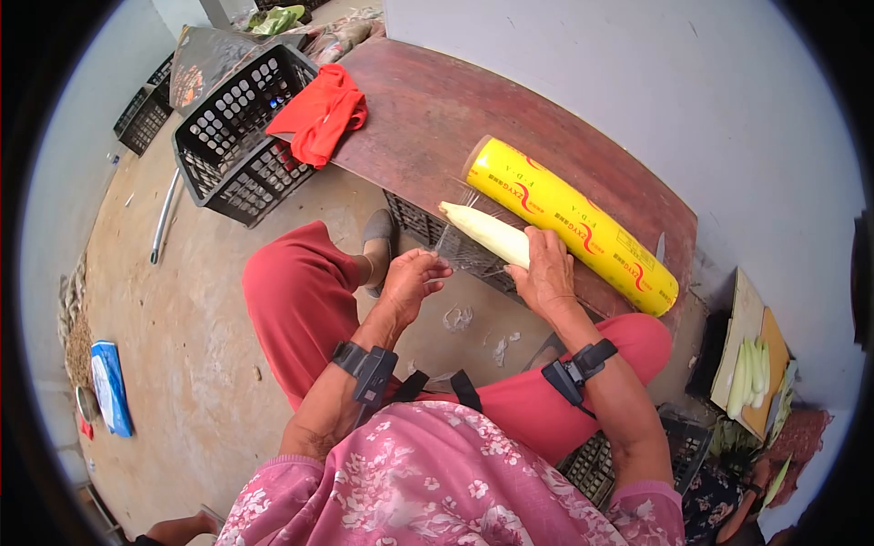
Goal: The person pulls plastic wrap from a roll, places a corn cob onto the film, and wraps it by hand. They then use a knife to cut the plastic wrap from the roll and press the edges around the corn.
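Observation:
A pale, tapered ear of corn point(487, 232) lies slantwise at the front edge of the wooden tabletop, beside a yellow roll of cling film point(574, 227). My right hand point(546, 273) is closed around the corn's near end. To the left of the corn, my left hand point(414, 280) is pinched, with clear film point(443, 241) showing at its fingertips. More transparent film shows around the corn's tip and along the table edge. How far the film wraps the corn is hard to make out.
A red cloth point(323, 114) hangs between the reddish-brown table point(410, 91) and a black plastic crate point(241, 136). Film scraps point(458, 318) lie on the floor. At right, several pale green ears point(748, 375) rest on a board, near another person's arm point(742, 500).

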Demonstrator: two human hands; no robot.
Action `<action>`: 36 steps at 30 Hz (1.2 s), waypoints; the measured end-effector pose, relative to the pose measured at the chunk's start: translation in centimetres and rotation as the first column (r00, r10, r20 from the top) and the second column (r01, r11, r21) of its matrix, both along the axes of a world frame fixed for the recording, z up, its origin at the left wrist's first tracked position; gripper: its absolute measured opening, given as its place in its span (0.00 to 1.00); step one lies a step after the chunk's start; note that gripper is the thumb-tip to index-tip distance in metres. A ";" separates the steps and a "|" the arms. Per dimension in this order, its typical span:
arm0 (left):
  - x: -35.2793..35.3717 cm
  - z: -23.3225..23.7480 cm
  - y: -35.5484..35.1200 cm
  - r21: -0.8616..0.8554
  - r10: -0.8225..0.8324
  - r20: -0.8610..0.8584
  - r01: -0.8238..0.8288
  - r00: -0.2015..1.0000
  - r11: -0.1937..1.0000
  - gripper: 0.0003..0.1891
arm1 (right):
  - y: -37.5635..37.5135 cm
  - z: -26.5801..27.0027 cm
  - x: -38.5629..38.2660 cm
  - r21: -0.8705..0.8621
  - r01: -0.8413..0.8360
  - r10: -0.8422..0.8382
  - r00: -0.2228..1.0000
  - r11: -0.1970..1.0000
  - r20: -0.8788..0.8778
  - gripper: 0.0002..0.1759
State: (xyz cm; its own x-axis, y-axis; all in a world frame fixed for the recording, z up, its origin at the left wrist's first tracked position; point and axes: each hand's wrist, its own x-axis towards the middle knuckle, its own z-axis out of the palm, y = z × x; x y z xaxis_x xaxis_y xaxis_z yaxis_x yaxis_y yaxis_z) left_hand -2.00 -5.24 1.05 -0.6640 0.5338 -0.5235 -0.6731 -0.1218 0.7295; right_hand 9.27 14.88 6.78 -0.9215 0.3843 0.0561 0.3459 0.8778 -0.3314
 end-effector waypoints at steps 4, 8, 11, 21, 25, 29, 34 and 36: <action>0.0 -0.3 0.0 -0.018 0.006 0.000 -0.006 1.000 1.000 0.04 | 0.0 -0.2 0.0 0.007 0.005 -0.005 1.000 1.000 -0.005 0.37; -0.1 -0.6 0.0 -0.022 0.009 0.009 -0.009 1.000 1.000 0.04 | 0.0 0.0 -0.1 -0.006 -0.001 0.001 1.000 1.000 0.003 0.37; 0.1 -0.4 0.1 -0.023 0.019 0.011 -0.019 1.000 1.000 0.05 | 0.0 0.0 -0.1 -0.012 -0.001 0.001 1.000 1.000 0.000 0.37; 0.0 -1.0 0.1 -0.029 0.021 0.029 -0.020 0.999 0.999 0.05 | 0.0 0.0 -0.1 0.003 0.004 -0.003 1.000 1.000 -0.020 0.36; 0.1 -1.1 0.2 -0.042 0.027 0.030 -0.026 0.999 0.999 0.05 | 0.0 0.1 -0.2 0.004 0.000 0.000 1.000 1.000 -0.020 0.36; 0.1 -1.3 0.2 -0.050 0.027 0.030 -0.026 0.999 0.998 0.05 | 0.0 0.1 -0.2 0.012 -0.007 0.008 1.000 1.000 -0.026 0.36; 0.1 -1.6 0.2 -0.060 0.029 0.029 -0.027 0.999 0.998 0.05 | -0.1 0.2 -0.2 0.016 -0.012 0.012 1.000 1.000 -0.028 0.36; 0.1 -1.6 0.2 -0.062 0.031 0.031 -0.030 0.999 0.998 0.04 | -0.1 0.2 -0.2 0.015 -0.012 0.012 1.000 1.000 -0.022 0.35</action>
State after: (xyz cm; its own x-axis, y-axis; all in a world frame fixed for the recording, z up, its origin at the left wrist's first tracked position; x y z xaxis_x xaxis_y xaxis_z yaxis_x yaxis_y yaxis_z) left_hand -1.86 -5.02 -0.57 -0.6621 0.4795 -0.5759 -0.6925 -0.0978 0.7147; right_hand 9.04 14.81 6.98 -0.9245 0.3723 0.0819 0.3282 0.8866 -0.3260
